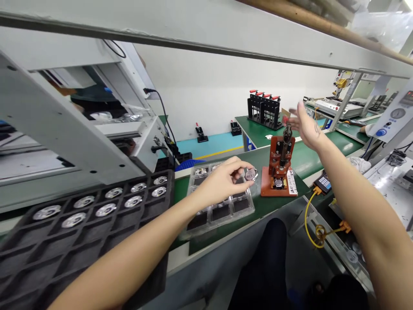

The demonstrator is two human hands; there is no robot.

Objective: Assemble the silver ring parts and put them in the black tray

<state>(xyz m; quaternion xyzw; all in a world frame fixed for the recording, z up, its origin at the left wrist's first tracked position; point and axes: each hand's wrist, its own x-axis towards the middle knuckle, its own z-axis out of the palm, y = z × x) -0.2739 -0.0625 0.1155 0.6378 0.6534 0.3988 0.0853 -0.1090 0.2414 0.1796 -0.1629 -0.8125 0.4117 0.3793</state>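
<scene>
My left hand (pixel 230 177) pinches a round silver watch case (pixel 251 174) by its edge, between thumb and fingers. It is over the right side of a clear compartment tray (pixel 211 219). A brown-red toggle press (pixel 282 155) stands just to the right, with another round watch part (pixel 278 184) seated in the brass-coloured nest at its base. My right hand (pixel 306 127) is raised beside the press's red-tipped lever (pixel 285 120), its fingers stretched out and slightly blurred. Whether those fingertips touch the lever I cannot tell.
A black foam tray (pixel 129 226) at the left holds several round silver parts. Black clamp fixtures (pixel 264 110) with red handles stand on a farther green bench. A calculator-like keypad device (pixel 323 183) and yellow cable (pixel 306 215) lie at the right. A grey beam (pixel 193 26) crosses overhead.
</scene>
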